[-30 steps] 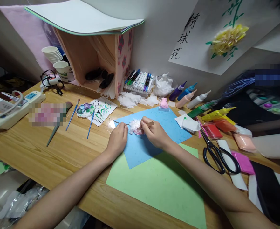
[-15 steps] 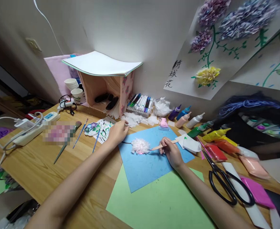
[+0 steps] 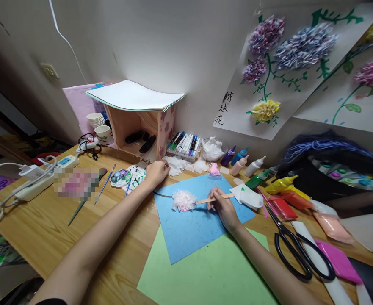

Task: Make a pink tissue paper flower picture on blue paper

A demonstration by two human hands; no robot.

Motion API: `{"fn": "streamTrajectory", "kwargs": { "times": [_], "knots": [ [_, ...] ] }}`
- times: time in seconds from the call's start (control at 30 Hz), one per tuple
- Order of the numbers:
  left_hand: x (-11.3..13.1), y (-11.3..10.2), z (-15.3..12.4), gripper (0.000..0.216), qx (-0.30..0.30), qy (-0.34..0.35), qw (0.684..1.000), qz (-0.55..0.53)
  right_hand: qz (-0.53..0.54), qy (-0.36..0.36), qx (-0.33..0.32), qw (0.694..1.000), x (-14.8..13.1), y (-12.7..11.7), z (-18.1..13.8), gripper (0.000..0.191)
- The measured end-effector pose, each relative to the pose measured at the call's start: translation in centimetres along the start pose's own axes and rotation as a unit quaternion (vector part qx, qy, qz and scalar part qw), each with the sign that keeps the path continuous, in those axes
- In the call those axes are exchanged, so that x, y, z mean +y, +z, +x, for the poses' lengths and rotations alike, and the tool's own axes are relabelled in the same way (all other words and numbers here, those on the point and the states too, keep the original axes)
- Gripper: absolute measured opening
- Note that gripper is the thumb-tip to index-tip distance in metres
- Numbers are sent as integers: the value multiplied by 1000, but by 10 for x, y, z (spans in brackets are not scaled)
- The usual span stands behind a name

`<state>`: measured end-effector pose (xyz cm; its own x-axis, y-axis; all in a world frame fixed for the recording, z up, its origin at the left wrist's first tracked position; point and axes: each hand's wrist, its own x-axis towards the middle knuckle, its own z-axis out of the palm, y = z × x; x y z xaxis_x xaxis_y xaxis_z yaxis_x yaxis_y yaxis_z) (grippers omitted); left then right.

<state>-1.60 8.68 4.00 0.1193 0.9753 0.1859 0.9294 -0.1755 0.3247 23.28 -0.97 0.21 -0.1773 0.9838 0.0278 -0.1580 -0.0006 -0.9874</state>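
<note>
In my right hand [image 3: 223, 207] is a flat wooden craft stick [image 3: 216, 198], gripped between thumb and fingers. The stick's tip touches the right edge of a fluffy white paper flower [image 3: 184, 200] with some pink at its base. This flower lies on a blue sheet [image 3: 202, 228], with a dark thin stem-like line [image 3: 162, 195] running left from it. My left hand [image 3: 157, 173] rests past the sheet's upper left corner, beside torn white paper scraps [image 3: 176, 166]. Its fingers are curled, and their tips are hidden.
A green sheet [image 3: 202, 275] lies under the blue one. Large black scissors [image 3: 292, 243], clay packs [image 3: 335, 228] and paint bottles [image 3: 252, 167] line the right side. Paintbrushes [image 3: 105, 184], a paint palette [image 3: 119, 178] and a power strip [image 3: 37, 182] lie left. A pink box [image 3: 167, 131] stands behind.
The view has tilted up and turned slightly right. My left hand has moved a little farther away, toward the paper scraps. My right hand still holds the stick against the flower.
</note>
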Motion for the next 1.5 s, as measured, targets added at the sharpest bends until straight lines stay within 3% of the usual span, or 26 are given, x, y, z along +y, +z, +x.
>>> {"fn": "streamTrajectory", "kwargs": {
  "times": [0.27, 0.4, 0.5, 0.6, 0.77, 0.87, 0.97, 1.17, 1.5],
  "knots": [
    [1, -6, -7, 15, 43, 3, 998, -45, -11, -1, 4, 1000, 2, -1, -1, 21],
    [0, -15, -14, 16, 77, 21, 981, -177, -12, -11, 8, 1000, 0, 0, -1, 20],
    [1, -29, -20, 19, 61, 25, 954, -292, -36, -51, 11, 998, 0, -1, -6, 19],
    [6, -44, -35, 25, -11, 29, 922, -386, -134, -136, -39, 981, -1, 0, -17, 26],
    [12, -54, -75, 27, -211, 15, 866, -452, -284, -276, -194, 898, -7, 9, -29, 35],
    [16, -50, -98, 23, -334, 12, 816, -471, -356, -298, -237, 854, -10, 16, -27, 30],
    [21, -43, -113, 17, -386, 15, 786, -482, -395, -291, -242, 837, -9, 20, -24, 25],
    [23, -26, -119, 15, -334, 20, 825, -456, -387, -275, -207, 856, -8, 18, -24, 26],
    [33, -10, -124, 5, -133, 77, 949, -276, -389, -275, -184, 860, -6, 18, -23, 26]
  ]
}}
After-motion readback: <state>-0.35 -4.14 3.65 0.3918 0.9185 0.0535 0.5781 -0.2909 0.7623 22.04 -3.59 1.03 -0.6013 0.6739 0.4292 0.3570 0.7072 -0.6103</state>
